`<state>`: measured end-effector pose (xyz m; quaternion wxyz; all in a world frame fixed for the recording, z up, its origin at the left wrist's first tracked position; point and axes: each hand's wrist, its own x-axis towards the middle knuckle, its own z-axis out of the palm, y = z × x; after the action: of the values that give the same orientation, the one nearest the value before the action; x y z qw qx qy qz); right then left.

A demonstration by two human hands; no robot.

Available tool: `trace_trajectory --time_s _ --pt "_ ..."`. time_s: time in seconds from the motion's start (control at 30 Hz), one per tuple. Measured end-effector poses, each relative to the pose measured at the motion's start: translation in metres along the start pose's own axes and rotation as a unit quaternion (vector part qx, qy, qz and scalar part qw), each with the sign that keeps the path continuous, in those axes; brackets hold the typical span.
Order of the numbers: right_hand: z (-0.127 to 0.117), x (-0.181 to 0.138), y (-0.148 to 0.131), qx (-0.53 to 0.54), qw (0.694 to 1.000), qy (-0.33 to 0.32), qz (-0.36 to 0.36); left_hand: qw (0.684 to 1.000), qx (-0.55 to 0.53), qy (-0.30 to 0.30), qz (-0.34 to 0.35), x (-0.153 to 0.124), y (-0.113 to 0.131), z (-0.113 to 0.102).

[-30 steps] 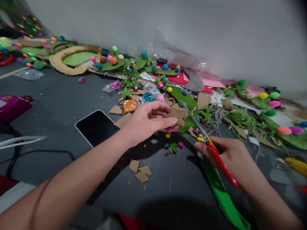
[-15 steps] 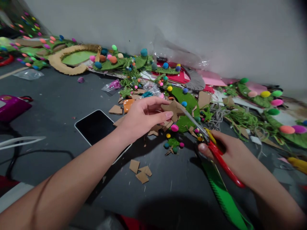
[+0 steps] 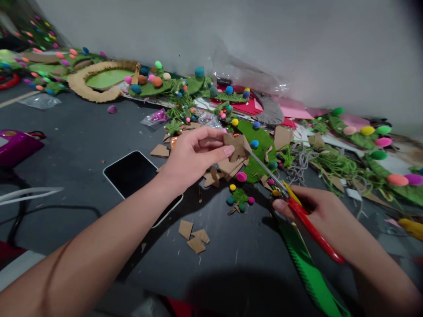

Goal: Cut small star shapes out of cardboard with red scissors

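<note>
Between the thumb and fingers of my left hand point(image 3: 194, 154) is a brown cardboard star point(image 3: 237, 149), held above the table. My right hand point(image 3: 317, 211) grips scissors point(image 3: 306, 220) with red and yellow handles. Their blades point up and left, and the tips meet the right side of the star. Whether the blades are around its edge or only against it, I cannot tell. Cardboard scraps point(image 3: 214, 176) lie under my left hand. Beyond the blades sits a green leaf-like shape point(image 3: 254, 165) with coloured pom-poms.
A tablet-like device point(image 3: 132, 171) lies partly beneath my left forearm. Several cardboard offcuts point(image 3: 197, 241) are near the front. Below my right hand is a green serrated tool point(image 3: 302, 259). Pom-pom wreaths, a tan ring point(image 3: 77, 86) and grey yarn point(image 3: 299, 163) line the wall.
The star has shifted slightly left and turned in my left hand. The scissor handles have moved a little apart from each other, with the tips still at the star.
</note>
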<state>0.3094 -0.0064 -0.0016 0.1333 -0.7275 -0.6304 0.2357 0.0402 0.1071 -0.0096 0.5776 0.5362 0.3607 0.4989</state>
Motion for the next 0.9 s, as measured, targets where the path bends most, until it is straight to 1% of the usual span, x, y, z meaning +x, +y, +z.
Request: trace_trajectory --time_s 0.1,0.17,0.47,0.9 --pt "-0.0008 -0.0015 -0.0006 -0.009 0.999 -0.051 0.016 1.000 -0.001 -0.001 0.004 0.0006 -0.0012 -0.0008" --pt "-0.0011 -0.0021 -0.0008 -0.005 0.998 -0.057 0.018 1.000 -0.007 -0.003 0.004 0.0004 -0.0012 -0.0007" --pt "-0.0008 0.0000 -0.0022 0.001 0.997 -0.068 0.021 1.000 -0.025 -0.004 0.011 0.0013 -0.0012 -0.0005" --pt "-0.0010 0.0007 0.0007 -0.009 0.998 -0.064 0.023 1.000 -0.014 -0.006 0.001 0.0002 0.0002 -0.0004"
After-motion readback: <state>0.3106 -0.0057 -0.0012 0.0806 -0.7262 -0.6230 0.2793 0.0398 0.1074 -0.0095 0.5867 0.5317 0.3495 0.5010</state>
